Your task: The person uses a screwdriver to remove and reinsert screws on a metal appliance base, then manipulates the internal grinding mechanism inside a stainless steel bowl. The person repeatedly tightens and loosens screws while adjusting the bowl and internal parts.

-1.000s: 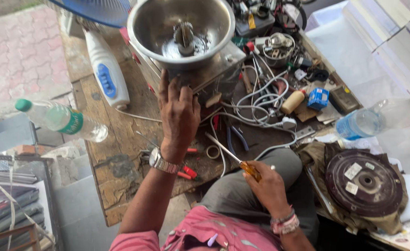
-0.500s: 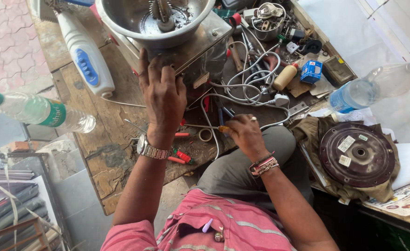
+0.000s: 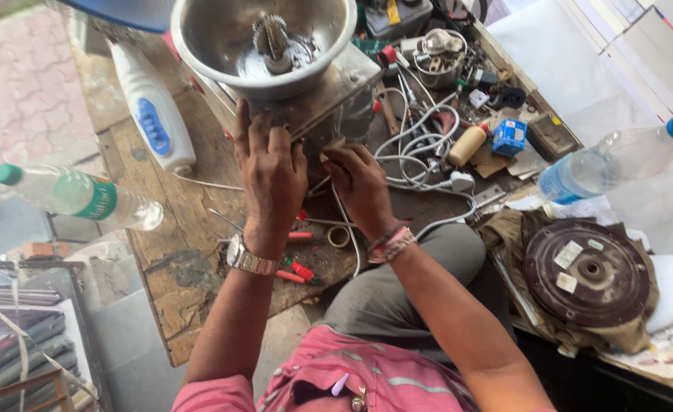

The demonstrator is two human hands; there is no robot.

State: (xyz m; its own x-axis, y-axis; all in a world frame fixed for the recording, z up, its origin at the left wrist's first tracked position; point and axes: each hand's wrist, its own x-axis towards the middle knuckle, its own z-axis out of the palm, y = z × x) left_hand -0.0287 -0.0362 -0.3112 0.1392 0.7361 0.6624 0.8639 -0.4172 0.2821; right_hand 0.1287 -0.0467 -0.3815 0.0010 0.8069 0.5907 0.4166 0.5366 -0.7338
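Both hands meet at the steel-bowled machine standing at the far edge of the wooden workbench — the left hand lies flat against its metal base, fingers spread, while the right hand curls its fingers together at the base's corner, beside tangled white cables

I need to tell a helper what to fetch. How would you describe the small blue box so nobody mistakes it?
Start at the steel bowl, then look right past the white cables. The blue box sits beside a cream bottle; it is the only blue cube there.
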